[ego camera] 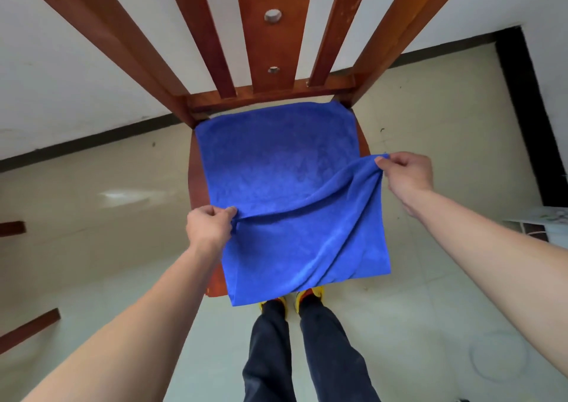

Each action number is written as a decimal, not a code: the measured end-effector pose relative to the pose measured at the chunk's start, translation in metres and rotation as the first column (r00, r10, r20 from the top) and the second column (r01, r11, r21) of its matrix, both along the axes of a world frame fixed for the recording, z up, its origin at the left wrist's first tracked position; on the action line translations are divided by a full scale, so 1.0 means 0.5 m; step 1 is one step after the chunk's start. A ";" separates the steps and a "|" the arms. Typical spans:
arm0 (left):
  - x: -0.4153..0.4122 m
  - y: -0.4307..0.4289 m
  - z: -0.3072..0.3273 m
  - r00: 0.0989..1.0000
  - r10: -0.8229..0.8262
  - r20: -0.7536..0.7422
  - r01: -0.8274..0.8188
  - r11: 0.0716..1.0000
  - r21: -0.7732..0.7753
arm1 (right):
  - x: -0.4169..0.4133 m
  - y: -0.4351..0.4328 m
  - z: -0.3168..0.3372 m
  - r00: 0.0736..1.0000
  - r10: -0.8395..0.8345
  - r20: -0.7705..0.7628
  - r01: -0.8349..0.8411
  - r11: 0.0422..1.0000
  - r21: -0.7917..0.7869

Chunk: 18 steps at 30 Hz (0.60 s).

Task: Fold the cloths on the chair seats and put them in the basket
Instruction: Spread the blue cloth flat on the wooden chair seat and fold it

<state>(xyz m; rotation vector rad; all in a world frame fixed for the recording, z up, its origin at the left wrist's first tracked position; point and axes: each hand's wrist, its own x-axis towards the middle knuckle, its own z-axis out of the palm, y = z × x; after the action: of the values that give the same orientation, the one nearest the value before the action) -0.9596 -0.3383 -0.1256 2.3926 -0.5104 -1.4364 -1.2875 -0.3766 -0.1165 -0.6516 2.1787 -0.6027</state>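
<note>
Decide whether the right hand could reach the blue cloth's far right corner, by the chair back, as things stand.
Probably yes: the right hand pinches the blue cloth at its right edge, nothing lies between it and that corner, but it must let go first.

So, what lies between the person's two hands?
In the head view, only the blue cloth: a lifted fold of it stretches from the left hand to the right hand.
</note>
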 end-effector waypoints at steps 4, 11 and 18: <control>0.037 -0.060 0.050 0.983 0.177 -0.042 -0.181 0.977 -0.112 | -0.002 -0.045 0.008 0.998 0.042 -0.042 -0.042 0.999 -0.017; 0.059 -0.254 0.051 0.900 0.369 -0.233 -0.410 0.898 -0.160 | 0.021 -0.173 -0.032 0.990 0.119 -0.074 -0.125 0.989 -0.082; 0.045 -0.274 -0.032 0.918 0.329 -0.220 -0.373 0.906 -0.202 | 0.043 -0.221 -0.091 0.926 0.335 -0.177 -0.347 0.937 -0.045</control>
<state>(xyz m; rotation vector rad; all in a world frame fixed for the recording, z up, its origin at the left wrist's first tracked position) -0.9373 -0.4752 -0.1416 2.0123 -0.1786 -1.3262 -1.2661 -0.4873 -0.1619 -1.1307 2.1294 -0.4590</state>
